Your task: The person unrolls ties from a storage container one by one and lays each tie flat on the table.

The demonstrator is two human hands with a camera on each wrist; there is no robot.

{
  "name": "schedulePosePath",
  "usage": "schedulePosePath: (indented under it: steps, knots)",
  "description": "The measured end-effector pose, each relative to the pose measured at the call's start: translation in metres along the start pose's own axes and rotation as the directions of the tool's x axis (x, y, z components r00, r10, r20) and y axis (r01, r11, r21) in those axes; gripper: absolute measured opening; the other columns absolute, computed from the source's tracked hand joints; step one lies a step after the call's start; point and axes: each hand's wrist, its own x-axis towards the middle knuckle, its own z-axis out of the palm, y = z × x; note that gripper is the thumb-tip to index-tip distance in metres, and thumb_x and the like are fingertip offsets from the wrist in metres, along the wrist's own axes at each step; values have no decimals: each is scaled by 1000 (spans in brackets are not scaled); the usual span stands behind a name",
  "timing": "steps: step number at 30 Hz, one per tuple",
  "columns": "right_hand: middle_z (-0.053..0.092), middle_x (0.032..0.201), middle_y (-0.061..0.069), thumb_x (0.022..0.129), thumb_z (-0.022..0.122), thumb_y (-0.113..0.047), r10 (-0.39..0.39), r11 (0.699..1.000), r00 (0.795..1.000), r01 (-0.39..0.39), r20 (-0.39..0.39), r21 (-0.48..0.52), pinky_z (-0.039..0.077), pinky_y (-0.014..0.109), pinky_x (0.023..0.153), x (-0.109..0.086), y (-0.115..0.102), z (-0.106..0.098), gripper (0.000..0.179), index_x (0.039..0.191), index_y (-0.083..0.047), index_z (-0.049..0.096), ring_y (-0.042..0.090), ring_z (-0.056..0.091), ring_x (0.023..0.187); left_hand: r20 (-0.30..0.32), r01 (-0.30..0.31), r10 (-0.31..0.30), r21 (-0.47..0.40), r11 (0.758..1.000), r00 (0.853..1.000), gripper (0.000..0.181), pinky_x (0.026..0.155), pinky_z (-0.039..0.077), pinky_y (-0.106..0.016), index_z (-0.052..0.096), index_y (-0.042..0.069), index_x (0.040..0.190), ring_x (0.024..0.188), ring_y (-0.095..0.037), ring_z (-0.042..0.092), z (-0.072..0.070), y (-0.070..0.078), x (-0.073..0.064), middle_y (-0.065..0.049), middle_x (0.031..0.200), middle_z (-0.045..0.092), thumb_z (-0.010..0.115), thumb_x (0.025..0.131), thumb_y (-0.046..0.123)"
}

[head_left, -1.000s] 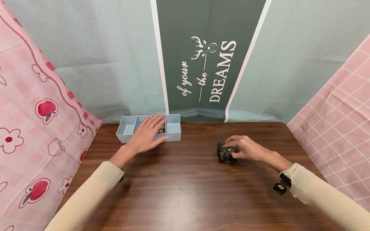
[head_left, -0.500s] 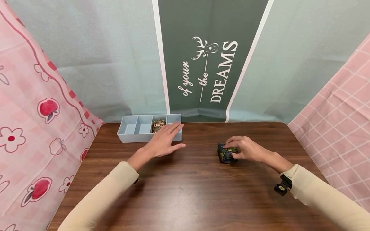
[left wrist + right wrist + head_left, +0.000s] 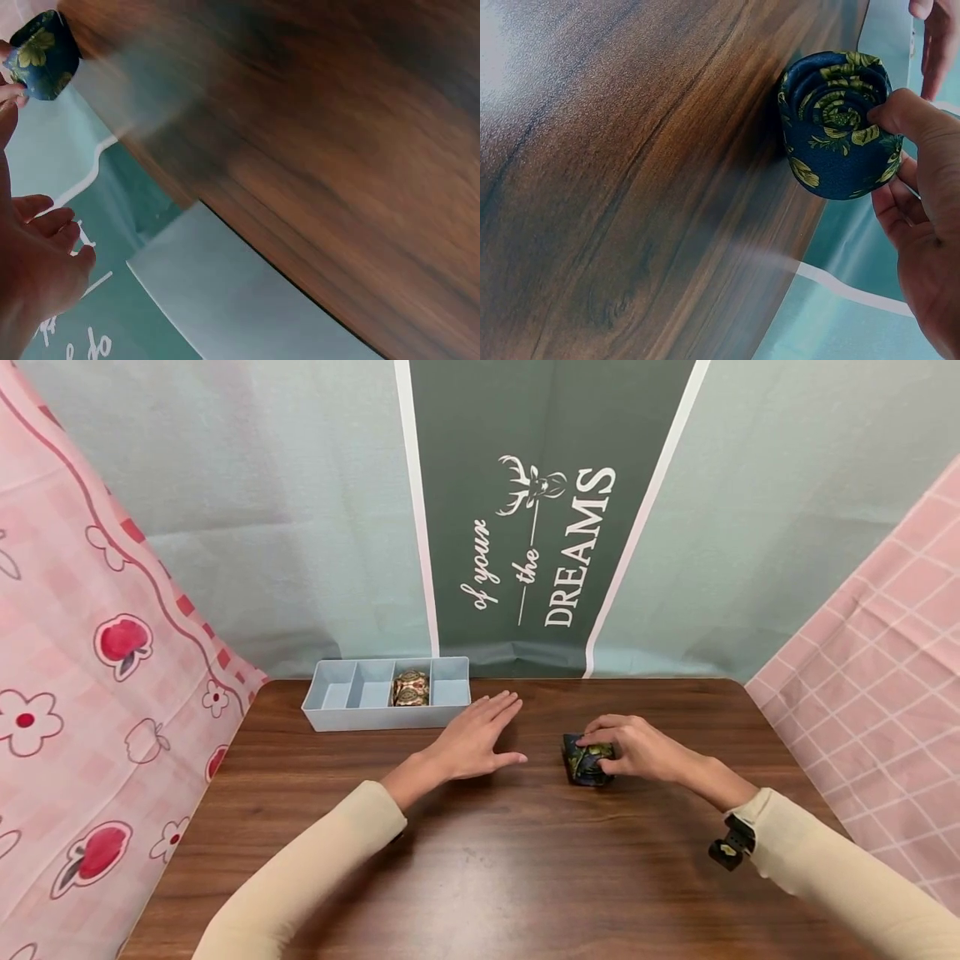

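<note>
A rolled-up necktie (image 3: 582, 765), dark blue with yellow-green flowers, sits on the right half of the table. My right hand (image 3: 643, 747) pinches it between thumb and fingers; the right wrist view shows the tie's spiral end (image 3: 840, 112) with the thumb at its edge. My left hand (image 3: 474, 742) is apart from the tie, to its left, fingers straight and thumb spread, holding nothing. Just behind that hand stands a pale blue divided tray (image 3: 375, 720). One of its compartments, second from the right, contains another rolled necktie (image 3: 411, 690) in a cream, red and green pattern.
The brown wooden table (image 3: 480, 877) reaches back to a grey-green cloth backdrop (image 3: 315, 527) with printed lettering. Pink patterned cloths hang on the left (image 3: 112, 718) and right (image 3: 885, 677). The tray stands at the table's back left edge.
My left hand has moved right, from over the tray to beyond its right end, uncovering the patterned roll. My right hand keeps its grip on the blue necktie in the same place.
</note>
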Motion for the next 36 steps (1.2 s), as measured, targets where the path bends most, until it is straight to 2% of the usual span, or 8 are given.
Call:
schedulePosePath:
  steps: [5, 15, 18, 23, 29, 36]
  knots:
    - [70, 117, 15, 82, 79, 6, -5, 1000, 1000, 5, -8, -3, 46, 18, 56, 0, 0, -1, 38, 119, -2, 79, -8, 44, 60, 3, -4, 5, -25, 1000, 1000, 91, 129, 26, -43, 35, 2, 164, 158, -31, 33, 5, 8, 6, -17, 171, 33, 66, 101, 58]
    - [70, 118, 17, 81, 80, 6, -4, 1000, 1000, 4, -10, -1, 47, 18, 56, -1, 1, 1, 39, 120, -1, 79, -7, 46, 61, 82, 105, -92, -170, 980, 992, 94, 120, 42, -44, 29, 12, 169, 155, -25, 39, 14, 30, 21, -5, 175, 27, 67, 99, 62]
    - [71, 118, 16, 82, 81, 6, -3, 1000, 1000, 3, -16, -1, 47, 18, 56, 0, 1, 1, 39, 120, -2, 79, -7, 47, 63, 111, 130, -108, -213, 968, 988, 95, 117, 45, -46, 29, 12, 169, 154, -25, 40, 18, 36, 26, -6, 175, 27, 68, 98, 62]
    - [72, 117, 17, 80, 82, 6, -12, 1000, 999, 11, -36, -12, 47, 19, 57, 0, 0, 2, 40, 119, -3, 79, -2, 52, 63, 125, 127, -95, -279, 952, 988, 93, 119, 44, -42, 35, 5, 166, 152, -25, 44, 22, 44, 35, -11, 171, 36, 72, 97, 56]
    - [72, 117, 16, 78, 83, 6, -19, 999, 998, 17, -59, -32, 50, 21, 60, -1, 0, 4, 41, 117, -5, 80, 11, 65, 79, 112, 96, -65, -297, 950, 992, 88, 116, 46, -36, 41, 4, 163, 146, -23, 52, 32, 50, 44, -11, 164, 47, 75, 97, 52]
    - [73, 117, 17, 78, 85, 5, -27, 999, 997, 24, -72, -41, 49, 20, 59, -1, 1, 5, 41, 117, -4, 80, 10, 65, 77, 72, 114, -97, -304, 946, 993, 77, 108, 53, -33, 54, 4, 155, 134, -20, 63, 37, 56, 51, -11, 150, 62, 77, 96, 48]
